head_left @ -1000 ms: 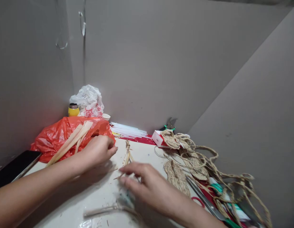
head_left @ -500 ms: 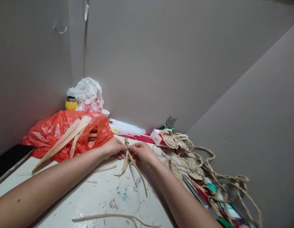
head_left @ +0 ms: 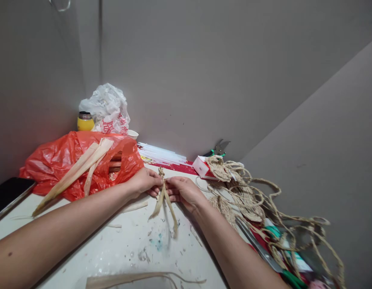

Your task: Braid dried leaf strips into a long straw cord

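Between my two hands hangs a small knotted piece of dried plant fibre point(head_left: 161, 173), its knotted top upright and two loose strips point(head_left: 167, 202) dangling below. My left hand point(head_left: 146, 182) pinches it from the left, fingers closed just under the knot. From the right, my right hand point(head_left: 184, 192) grips the same piece, thumb and index finger together at the point where the strips part. Some of the fingertips are hidden behind the strips. Nearer to me on the white table point(head_left: 113, 249) lies a long flat fibre strip point(head_left: 128, 277).
A red plastic bag point(head_left: 59, 160) with pale husk strips point(head_left: 80, 172) on it lies left, by a black phone-like slab point(head_left: 11, 196). Behind are a yellow jar point(head_left: 85, 121) and white glue sticks point(head_left: 161, 154). Braided cord point(head_left: 246, 196), scissors point(head_left: 264, 251) and pruning shears point(head_left: 218, 149) lie right.
The camera view has shifted slightly. Both hands still hold the knotted fibre at the same place, and its right-hand loose strip now hangs shorter and more upright.
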{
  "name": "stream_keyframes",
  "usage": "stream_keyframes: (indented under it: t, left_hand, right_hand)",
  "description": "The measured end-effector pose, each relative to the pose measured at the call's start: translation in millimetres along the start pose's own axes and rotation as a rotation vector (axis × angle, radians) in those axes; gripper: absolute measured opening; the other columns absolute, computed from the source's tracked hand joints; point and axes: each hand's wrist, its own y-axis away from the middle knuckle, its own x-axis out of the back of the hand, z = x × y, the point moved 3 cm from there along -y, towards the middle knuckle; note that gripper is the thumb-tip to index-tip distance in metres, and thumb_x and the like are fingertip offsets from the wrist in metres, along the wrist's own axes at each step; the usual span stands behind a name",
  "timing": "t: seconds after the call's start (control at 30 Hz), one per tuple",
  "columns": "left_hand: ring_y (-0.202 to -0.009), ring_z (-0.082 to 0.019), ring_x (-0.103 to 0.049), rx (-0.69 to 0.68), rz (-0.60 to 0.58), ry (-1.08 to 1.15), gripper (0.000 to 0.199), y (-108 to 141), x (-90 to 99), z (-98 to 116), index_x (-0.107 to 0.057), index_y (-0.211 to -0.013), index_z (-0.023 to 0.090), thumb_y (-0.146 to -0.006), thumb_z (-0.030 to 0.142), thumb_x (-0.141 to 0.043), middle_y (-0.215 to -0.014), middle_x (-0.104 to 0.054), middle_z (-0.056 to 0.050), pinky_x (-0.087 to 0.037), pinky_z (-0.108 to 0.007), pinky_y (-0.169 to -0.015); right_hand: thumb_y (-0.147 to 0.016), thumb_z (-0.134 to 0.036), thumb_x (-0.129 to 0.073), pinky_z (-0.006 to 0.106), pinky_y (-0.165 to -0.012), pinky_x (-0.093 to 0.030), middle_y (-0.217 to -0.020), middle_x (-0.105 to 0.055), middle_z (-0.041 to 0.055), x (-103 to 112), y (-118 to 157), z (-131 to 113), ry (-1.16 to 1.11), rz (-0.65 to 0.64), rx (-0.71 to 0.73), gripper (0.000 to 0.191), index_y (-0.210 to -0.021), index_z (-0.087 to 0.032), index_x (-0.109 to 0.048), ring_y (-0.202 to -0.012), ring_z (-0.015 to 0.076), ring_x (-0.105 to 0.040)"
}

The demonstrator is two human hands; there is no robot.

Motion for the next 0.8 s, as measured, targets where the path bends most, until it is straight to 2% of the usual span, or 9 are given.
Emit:
stream_keyframes:
  t: [0.1,0.27,0.4,0.5,0.63,0.8]
  left_hand:
    - [-0.042,-0.006,-0.05,-0.03,0.03,0.003,0.003,0,-1.7,0,-0.058,-0.072,0.012,-0.074,0.01,-0.059,-0.048,-0.056,0.002,-0.045,-0.02,-0.048]
    - [-0.044,-0.007,-0.053,-0.011,-0.003,0.04,0.012,1,-1.7,1,-0.059,-0.075,0.011,-0.066,0.007,-0.065,-0.055,-0.06,0.001,-0.047,-0.02,-0.049]
    - [-0.045,-0.007,-0.053,0.011,0.0,0.064,0.008,-1,0.0,1,-0.061,-0.071,0.01,-0.069,0.015,-0.066,-0.054,-0.061,-0.001,-0.048,-0.02,-0.048]
    - [-0.043,-0.006,-0.051,0.007,0.014,0.061,0.015,-4,-0.8,0,-0.061,-0.066,0.009,-0.072,0.022,-0.066,-0.053,-0.061,-0.002,-0.046,-0.019,-0.045]
    - [-0.04,-0.005,-0.048,-0.019,0.014,0.078,0.018,-11,-2.1,-2,-0.062,-0.066,0.01,-0.067,0.025,-0.072,-0.051,-0.06,-0.001,-0.044,-0.018,-0.042]
    - [-0.047,-0.008,-0.056,-0.018,0.021,0.101,0.02,-13,0.1,-3,-0.063,-0.067,0.011,-0.06,0.022,-0.077,-0.055,-0.063,-0.001,-0.046,-0.018,-0.047]
  right_hand:
    - [-0.078,-0.021,-0.063,0.015,-0.037,-0.046,-0.054,-0.063,0.0022,0,0,1,-0.021,0.001,0.008,0.015,-0.067,-0.012,-0.059,-0.04,0.0072,-0.055]
    - [-0.072,-0.011,-0.066,0.015,-0.039,-0.048,-0.051,-0.062,0.0001,5,-1,3,-0.065,0.009,-0.014,0.008,-0.069,-0.013,-0.058,-0.039,0.0073,-0.055]
    - [-0.072,-0.008,-0.064,0.016,-0.042,-0.05,-0.056,-0.065,0.0024,6,-2,2,-0.111,-0.047,-0.051,0.005,-0.072,-0.011,-0.06,-0.043,0.0089,-0.059]
    - [-0.071,-0.006,-0.063,0.017,-0.048,-0.052,-0.059,-0.066,0.0036,6,-4,2,-0.152,-0.093,-0.073,0.006,-0.073,-0.011,-0.061,-0.049,0.0103,-0.063]
    - [-0.072,-0.003,-0.06,0.015,-0.05,-0.052,-0.062,-0.069,0.0062,5,-5,2,-0.172,-0.114,-0.089,0.008,-0.075,-0.01,-0.061,-0.054,0.0111,-0.066]
    - [-0.072,-0.005,-0.061,0.018,-0.045,-0.053,-0.063,-0.071,0.0063,7,-5,2,-0.119,-0.065,-0.074,0.01,-0.078,-0.013,-0.059,-0.053,0.0139,-0.067]
